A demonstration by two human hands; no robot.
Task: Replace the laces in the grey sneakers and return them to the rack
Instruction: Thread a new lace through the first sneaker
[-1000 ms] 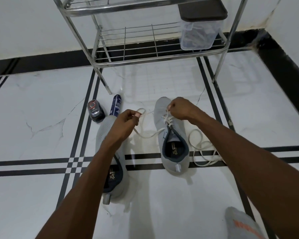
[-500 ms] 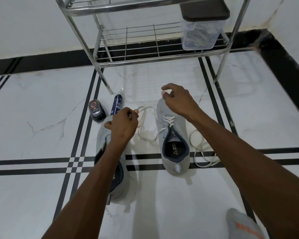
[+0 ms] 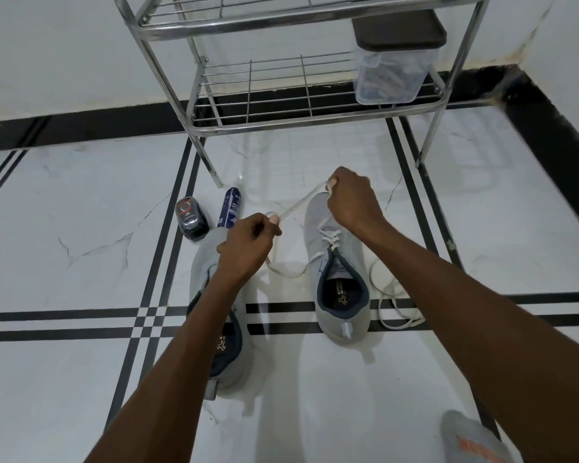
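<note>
1. Head view, starting at the left of the frame: a small dark shoe polish bottle [image 3: 192,221] stands on the white tiled floor [image 3: 81,228], and just right of it lies a blue spray can [image 3: 230,208] with its tip pointing up the frame.
2. Left grey sneaker [image 3: 219,329] sits lower left of centre, heel toward the bottom edge, partly covered by the left forearm. Can't see any lace in it.
3. Left hand [image 3: 246,247] hovers over that sneaker's toe, fingers curled, pinching the white lace [image 3: 301,203] between thumb and fingertip.
4. From there the lace runs taut, up and to the right, straight to the right hand [image 3: 353,202], which also has it pinched tight, above the toe of the other shoe.
5. Right grey sneaker [image 3: 338,272] is just right of centre, heel down-frame, lace crossed through its upper eyelets. More slack loops onto the floor on both sides of it, a bigger pile to the right.
6. Metal rack [image 3: 315,116] stands along the top of the frame by the wall, with a clear container [image 3: 390,75] with a dark lid on the right end of its lower shelf.
7. Lower right corner: a grey sock with orange print [image 3: 472,439], cut off by the edge.
</note>
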